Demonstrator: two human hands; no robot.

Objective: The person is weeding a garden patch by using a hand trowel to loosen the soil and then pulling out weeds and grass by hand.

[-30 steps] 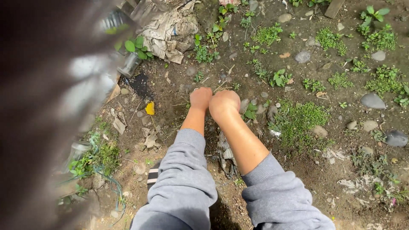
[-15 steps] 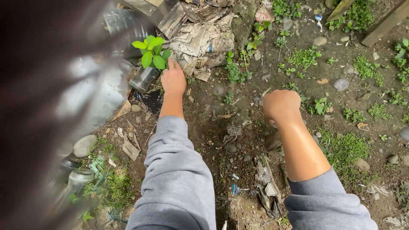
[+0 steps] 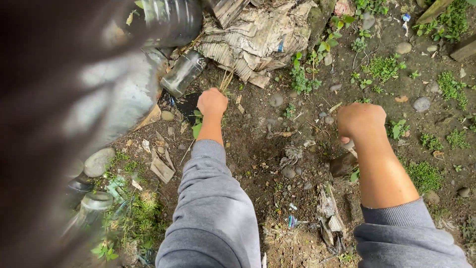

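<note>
Left hand (image 3: 212,102) has pulled the green plant (image 3: 198,125) down (bottle (image 3: 183,73) beside).

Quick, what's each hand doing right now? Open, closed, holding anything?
Left hand: closed on a leafy green plant.
Right hand: closed in a fist; contents cannot be told.
</note>
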